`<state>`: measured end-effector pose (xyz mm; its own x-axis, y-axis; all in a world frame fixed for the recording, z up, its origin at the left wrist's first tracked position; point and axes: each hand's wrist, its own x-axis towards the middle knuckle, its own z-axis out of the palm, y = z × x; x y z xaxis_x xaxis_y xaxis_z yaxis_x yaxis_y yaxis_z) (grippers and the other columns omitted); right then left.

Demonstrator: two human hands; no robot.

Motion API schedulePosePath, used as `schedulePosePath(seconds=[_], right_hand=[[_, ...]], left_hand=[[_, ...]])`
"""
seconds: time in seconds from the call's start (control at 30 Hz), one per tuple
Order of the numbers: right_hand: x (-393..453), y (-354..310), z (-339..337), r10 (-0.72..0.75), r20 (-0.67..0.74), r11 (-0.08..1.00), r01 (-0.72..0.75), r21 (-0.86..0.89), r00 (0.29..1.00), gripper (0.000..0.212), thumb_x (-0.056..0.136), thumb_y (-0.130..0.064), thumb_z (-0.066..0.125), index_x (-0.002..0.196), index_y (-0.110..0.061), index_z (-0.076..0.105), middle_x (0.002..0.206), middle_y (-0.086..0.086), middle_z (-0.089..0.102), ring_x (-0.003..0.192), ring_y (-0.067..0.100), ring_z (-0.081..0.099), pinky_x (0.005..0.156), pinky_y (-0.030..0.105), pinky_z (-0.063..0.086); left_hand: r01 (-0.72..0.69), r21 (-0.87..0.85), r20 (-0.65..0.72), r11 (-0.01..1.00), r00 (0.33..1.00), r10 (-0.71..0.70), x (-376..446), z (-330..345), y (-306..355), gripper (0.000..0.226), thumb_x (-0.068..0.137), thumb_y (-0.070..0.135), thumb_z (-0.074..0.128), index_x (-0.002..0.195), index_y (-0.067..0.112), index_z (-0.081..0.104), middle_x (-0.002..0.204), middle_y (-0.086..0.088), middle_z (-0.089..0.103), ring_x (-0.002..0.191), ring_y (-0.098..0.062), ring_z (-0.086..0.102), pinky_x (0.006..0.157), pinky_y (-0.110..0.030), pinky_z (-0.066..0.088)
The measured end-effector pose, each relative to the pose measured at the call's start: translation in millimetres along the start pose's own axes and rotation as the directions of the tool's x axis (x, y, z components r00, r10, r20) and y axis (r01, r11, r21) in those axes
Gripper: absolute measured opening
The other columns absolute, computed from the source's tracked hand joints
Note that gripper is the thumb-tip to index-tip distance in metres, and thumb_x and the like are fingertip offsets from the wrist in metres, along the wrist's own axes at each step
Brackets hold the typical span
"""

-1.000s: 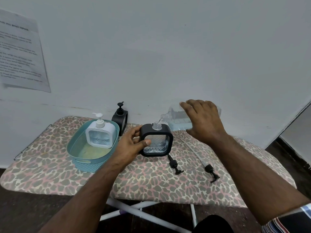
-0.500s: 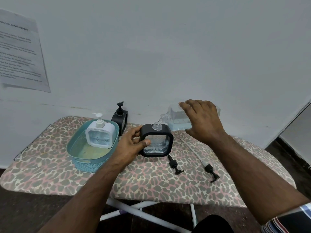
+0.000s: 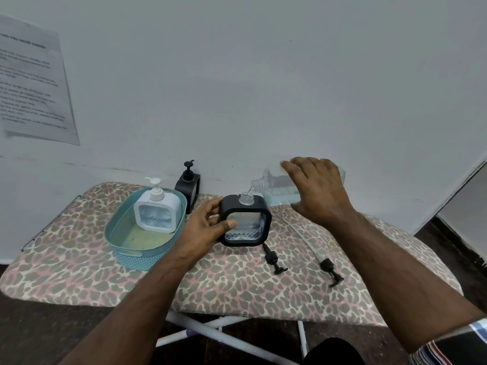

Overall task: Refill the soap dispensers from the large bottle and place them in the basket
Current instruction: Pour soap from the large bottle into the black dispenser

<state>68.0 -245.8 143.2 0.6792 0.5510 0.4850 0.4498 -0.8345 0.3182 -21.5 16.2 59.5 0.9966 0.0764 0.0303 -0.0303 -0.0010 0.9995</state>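
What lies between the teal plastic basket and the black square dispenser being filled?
In the head view, only the left hand, gripping that black square dispenser beside the teal plastic basket.

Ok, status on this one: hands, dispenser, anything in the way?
Left hand grips black square dispenser. Right hand tips large clear bottle, pouring into it. Nothing obstructing.
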Motion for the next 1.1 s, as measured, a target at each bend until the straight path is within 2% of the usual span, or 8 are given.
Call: schedulePosePath(seconds=[0.23,0.67,1.1], right_hand=[[-0.4,-0.3,0.1,0.0,0.003,1.0,0.0,0.004,1.0,0.099,0.063,-0.037,0.09,0.147,-0.022,0.04,0.143,0.008,0.053,0.128,0.032,0.051,0.107,0.055,0.037],[-0.4,0.8,0.8,-0.005,0.002,1.0,0.005,0.008,1.0,0.101,0.063,-0.035,0.091,0.148,-0.023,0.039,0.144,0.007,0.052,0.129,0.031,0.05,0.108,0.055,0.036],[-2.7,-2.3,3.1,0.022,-0.017,0.997,-0.021,0.071,1.0,0.098,0.062,-0.034,0.089,0.148,-0.021,0.042,0.143,0.007,0.054,0.127,0.031,0.052,0.107,0.054,0.038]], left_hand=[[-0.006,0.004,-0.003,1.0,1.0,0.006,0.4,0.5,0.8,0.057,0.092,0.01,0.075,0.144,0.022,0.054,0.129,0.003,0.069,0.112,-0.015,0.073,0.088,-0.037,0.064],[-0.003,0.004,0.0,1.0,1.0,0.003,0.8,0.4,-1.0,0.058,0.092,0.011,0.076,0.144,0.023,0.054,0.13,0.001,0.069,0.113,-0.018,0.073,0.094,-0.048,0.062],[-0.004,0.022,-0.006,1.0,1.0,0.004,1.4,-0.1,-0.4,0.06,0.091,0.013,0.076,0.145,0.024,0.053,0.132,0.001,0.066,0.115,-0.017,0.071,0.093,-0.046,0.062]])
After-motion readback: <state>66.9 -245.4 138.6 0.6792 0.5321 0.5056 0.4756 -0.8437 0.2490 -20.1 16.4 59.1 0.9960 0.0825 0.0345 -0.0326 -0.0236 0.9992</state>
